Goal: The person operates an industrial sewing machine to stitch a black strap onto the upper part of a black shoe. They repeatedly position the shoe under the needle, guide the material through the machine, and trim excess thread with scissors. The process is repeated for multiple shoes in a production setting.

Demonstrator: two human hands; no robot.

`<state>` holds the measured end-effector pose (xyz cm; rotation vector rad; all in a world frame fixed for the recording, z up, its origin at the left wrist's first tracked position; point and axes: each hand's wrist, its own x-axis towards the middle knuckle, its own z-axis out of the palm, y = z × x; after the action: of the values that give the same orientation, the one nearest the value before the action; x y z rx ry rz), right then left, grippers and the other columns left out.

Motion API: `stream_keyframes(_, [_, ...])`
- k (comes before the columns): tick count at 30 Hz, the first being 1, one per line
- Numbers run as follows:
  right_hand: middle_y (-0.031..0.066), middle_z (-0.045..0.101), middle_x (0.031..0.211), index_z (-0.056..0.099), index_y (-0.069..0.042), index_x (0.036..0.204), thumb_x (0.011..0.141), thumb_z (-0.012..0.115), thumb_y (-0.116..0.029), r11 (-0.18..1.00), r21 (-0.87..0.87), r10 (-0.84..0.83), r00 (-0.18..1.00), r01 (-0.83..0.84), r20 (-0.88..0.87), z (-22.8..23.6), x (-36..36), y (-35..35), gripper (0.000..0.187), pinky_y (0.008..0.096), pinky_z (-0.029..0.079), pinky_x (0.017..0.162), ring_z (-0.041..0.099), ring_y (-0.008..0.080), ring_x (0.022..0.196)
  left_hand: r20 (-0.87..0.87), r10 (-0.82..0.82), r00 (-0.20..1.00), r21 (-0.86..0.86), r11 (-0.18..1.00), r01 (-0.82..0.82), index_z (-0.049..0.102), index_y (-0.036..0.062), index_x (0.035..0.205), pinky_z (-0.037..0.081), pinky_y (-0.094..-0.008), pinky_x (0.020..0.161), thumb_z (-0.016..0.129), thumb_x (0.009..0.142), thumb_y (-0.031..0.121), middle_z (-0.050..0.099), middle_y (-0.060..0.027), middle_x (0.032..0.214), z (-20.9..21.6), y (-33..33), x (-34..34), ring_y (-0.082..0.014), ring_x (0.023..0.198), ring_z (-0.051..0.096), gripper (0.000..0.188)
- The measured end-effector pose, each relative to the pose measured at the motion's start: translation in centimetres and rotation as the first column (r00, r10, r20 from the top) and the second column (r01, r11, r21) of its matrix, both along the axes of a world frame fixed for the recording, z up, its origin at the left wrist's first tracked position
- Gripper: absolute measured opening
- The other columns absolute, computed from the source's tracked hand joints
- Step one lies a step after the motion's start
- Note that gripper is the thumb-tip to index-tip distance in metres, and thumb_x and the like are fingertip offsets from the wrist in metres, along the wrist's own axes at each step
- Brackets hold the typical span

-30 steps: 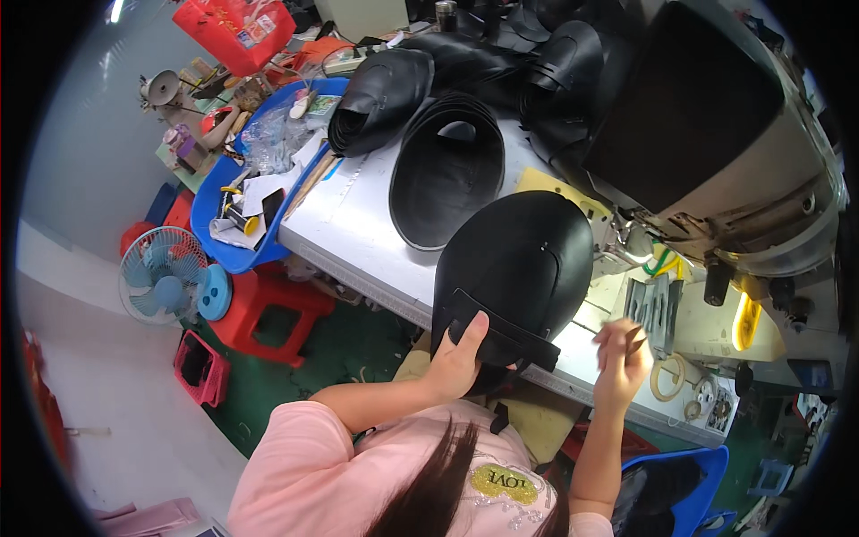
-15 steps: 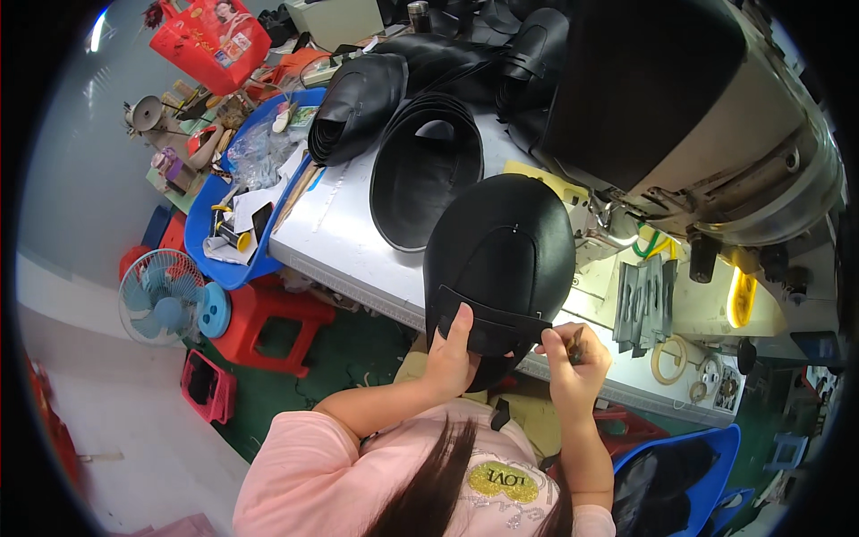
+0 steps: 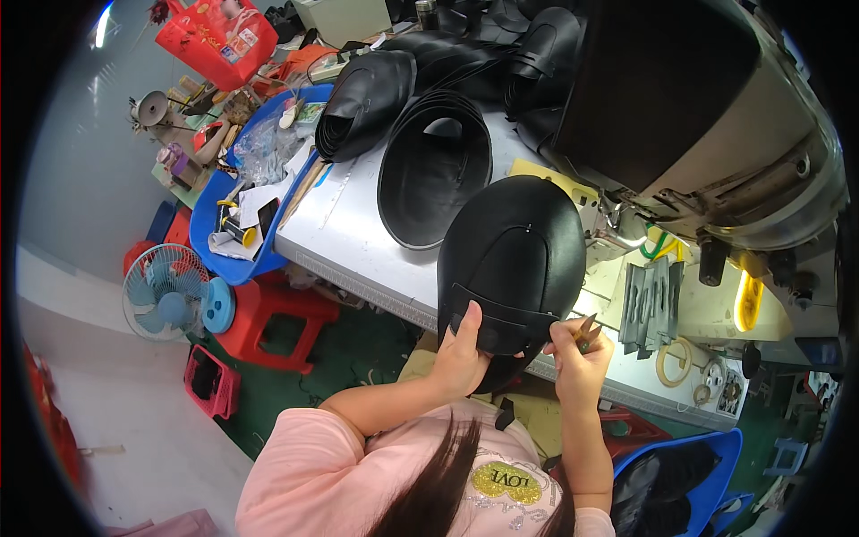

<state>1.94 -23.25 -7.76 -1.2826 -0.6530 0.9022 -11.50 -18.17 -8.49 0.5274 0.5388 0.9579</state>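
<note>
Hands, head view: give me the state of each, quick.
Left hand: closed on the lower edge of the black leather piece.
Right hand: closed around small snips, tips at the same edge.

The leather piece (image 3: 514, 259) held at the table edge is plain black, as are the oval piece (image 3: 434, 170) and the folded ones (image 3: 367, 98) behind it. The table (image 3: 358, 242) is pale grey-white. A blue tray (image 3: 215, 215), red stool (image 3: 273, 318), light blue fan (image 3: 165, 291) and red bag (image 3: 215, 36) sit left; the person's shirt (image 3: 349, 474) is pink, with a glittery gold patch (image 3: 506, 481)
</note>
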Motion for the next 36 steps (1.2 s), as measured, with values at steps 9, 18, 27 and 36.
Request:
stream_keyframes(9, [0.0013, 0.053, 0.056, 0.055, -0.001, 0.066, 0.075, 0.058, -0.002, 1.000, 0.021, 0.009, 1.000, -0.009, 0.015, 0.5, -0.4, 0.1, 0.010, 0.0170, 0.033, 0.044, 0.047, 0.0046, 0.048, 0.012, 0.002, 1.000, 0.117, 0.993, -0.003, 0.047, 0.0005, 0.104, 0.048, -0.0280, 0.070, 0.058, 0.079, 0.011, 0.055, -0.0076, 0.095, -0.6, -1.0, 0.3, -0.0156, 0.081, 0.056, 0.030])
stream_keyframes(18, [0.0030, 0.052, 0.057, 0.056, 0.000, 0.064, 0.072, 0.058, 0.000, 0.998, 0.025, -0.066, 0.996, 0.064, 0.065, -0.1, -0.4, -0.2, 0.008, 0.0177, 0.029, 0.038, 0.045, 0.0069, 0.042, -0.128, 0.140, 0.982, 0.089, 0.988, -0.129, 0.054, 0.0006, 0.090, 0.043, -0.0199, 0.059, 0.063, 0.072, 0.001, 0.056, -0.0014, 0.079, 0.4, -1.4, 2.2, -0.0080, 0.068, 0.052, 0.021])
stream_keyframes(27, [0.0038, 0.053, 0.058, 0.054, 0.000, 0.064, 0.072, 0.059, 0.000, 0.998, 0.036, -0.059, 0.997, 0.057, 0.059, 0.2, -0.4, -0.1, 0.009, 0.0175, 0.028, 0.038, 0.044, 0.0060, 0.042, -0.134, 0.110, 0.985, 0.144, 0.985, -0.090, 0.054, 0.0001, 0.095, 0.044, -0.0206, 0.066, 0.064, 0.072, 0.001, 0.056, -0.0020, 0.086, 0.1, -1.5, 2.1, -0.0083, 0.076, 0.052, 0.025])
stream_keyframes(36, [0.0020, 0.053, 0.060, 0.052, -0.001, 0.065, 0.075, 0.062, -0.002, 0.999, 0.039, -0.033, 0.995, 0.029, 0.089, 0.9, -1.2, -0.6, 0.014, 0.0169, 0.037, 0.047, 0.048, 0.0042, 0.050, -0.078, 0.139, 0.987, 0.088, 0.987, -0.132, 0.050, -0.0006, 0.102, 0.045, -0.0245, 0.072, 0.058, 0.076, -0.001, 0.055, -0.0051, 0.092, 0.7, -1.5, 2.1, -0.0122, 0.081, 0.054, 0.028])
